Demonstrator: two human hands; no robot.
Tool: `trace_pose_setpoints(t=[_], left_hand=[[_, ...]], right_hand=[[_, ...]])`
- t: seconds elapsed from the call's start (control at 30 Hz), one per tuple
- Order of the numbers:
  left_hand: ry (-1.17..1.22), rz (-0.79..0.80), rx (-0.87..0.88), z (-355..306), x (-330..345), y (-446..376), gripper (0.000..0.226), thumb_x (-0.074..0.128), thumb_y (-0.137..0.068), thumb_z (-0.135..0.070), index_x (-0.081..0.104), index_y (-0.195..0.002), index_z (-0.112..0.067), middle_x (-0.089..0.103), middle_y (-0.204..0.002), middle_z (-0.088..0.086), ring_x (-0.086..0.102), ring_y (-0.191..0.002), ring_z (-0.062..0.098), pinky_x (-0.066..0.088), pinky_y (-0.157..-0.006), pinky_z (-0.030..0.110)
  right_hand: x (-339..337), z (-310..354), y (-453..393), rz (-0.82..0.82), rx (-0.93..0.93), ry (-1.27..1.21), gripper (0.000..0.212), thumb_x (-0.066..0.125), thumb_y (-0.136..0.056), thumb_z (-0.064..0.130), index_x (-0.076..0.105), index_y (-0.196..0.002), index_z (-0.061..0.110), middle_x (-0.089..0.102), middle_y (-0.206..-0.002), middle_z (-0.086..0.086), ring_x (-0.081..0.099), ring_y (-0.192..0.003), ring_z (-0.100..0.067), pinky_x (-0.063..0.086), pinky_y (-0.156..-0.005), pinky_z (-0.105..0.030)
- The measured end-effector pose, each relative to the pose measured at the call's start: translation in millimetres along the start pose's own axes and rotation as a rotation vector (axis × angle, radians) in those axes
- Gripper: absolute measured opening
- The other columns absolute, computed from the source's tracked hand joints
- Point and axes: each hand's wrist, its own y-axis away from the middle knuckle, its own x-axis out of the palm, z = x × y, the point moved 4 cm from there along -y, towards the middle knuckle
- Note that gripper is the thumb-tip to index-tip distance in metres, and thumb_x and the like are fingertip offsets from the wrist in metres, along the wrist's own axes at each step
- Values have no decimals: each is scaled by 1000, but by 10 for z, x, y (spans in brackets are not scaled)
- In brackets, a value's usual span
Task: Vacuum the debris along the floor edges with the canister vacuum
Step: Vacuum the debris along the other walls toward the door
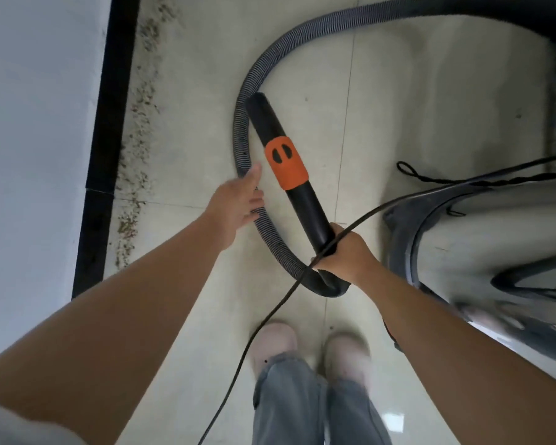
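Pale tile floor (382,107) lies open ahead of me, bounded left by a black baseboard (109,123) with debris (138,130) strewn along it. The steel canister vacuum (495,245) crowds the right edge. Its ribbed hose (243,101) loops between them. My right hand (344,255) grips the black wand (286,155) and power cord (270,313); my left hand (238,207), fingers spread, touches the hose.

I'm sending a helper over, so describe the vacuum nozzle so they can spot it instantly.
Start at the black baseboard along the white wall. Right of it, inside the ribbed grey hose loop, the right hand holds a rigid black plastic tube. Only it wears an orange collar.
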Motion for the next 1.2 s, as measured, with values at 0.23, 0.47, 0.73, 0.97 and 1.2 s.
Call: trace_pose_setpoints(t=[0.23, 0.47, 0.73, 0.97, 1.2], left_hand=[[-8, -17, 171, -268, 488, 21, 53, 68, -83, -30, 44, -125, -9, 53, -118, 7, 55, -110, 23, 49, -95, 44], [16, -203, 116, -308, 502, 246, 56, 63, -87, -30, 36, -129, -5, 47, -112, 7, 53, -109, 26, 47, -97, 45], [303, -262, 15, -495, -29, 700, 32, 60, -90, -27, 46, -112, -8, 49, -90, 0, 53, -83, 15, 54, -74, 36], [55, -500, 172, -650, -254, 1220, 41, 66, -84, -31, 38, -104, -9, 45, -75, -2, 55, -74, 19, 52, -67, 33], [88, -539, 97, -947, -598, 1667, 32, 55, -90, -28, 47, -111, -4, 51, -90, 8, 58, -91, 29, 53, -87, 43]], right_hand=[[-81, -74, 173, 98, 22, 94, 36, 63, -83, 10, 49, -117, 7, 57, -89, -1, 54, -89, -22, 35, -65, -22], [-445, 121, 604, -163, 19, 465, 23, 45, -91, 20, 42, -70, 12, 45, -73, 0, 52, -79, -25, 32, -54, -25], [-272, 557, 707, -135, -267, 437, 34, 54, -92, 27, 43, -115, 5, 59, -110, -13, 57, -98, -30, 35, -68, -28], [-324, 1284, 1042, -153, -412, 540, 35, 50, -93, 29, 40, -117, 6, 58, -111, -9, 58, -98, -26, 35, -64, -28], [-564, 1481, 1425, 104, -475, 382, 74, 74, -74, 38, 36, -134, 17, 52, -128, -2, 56, -107, -20, 48, -88, -32]])
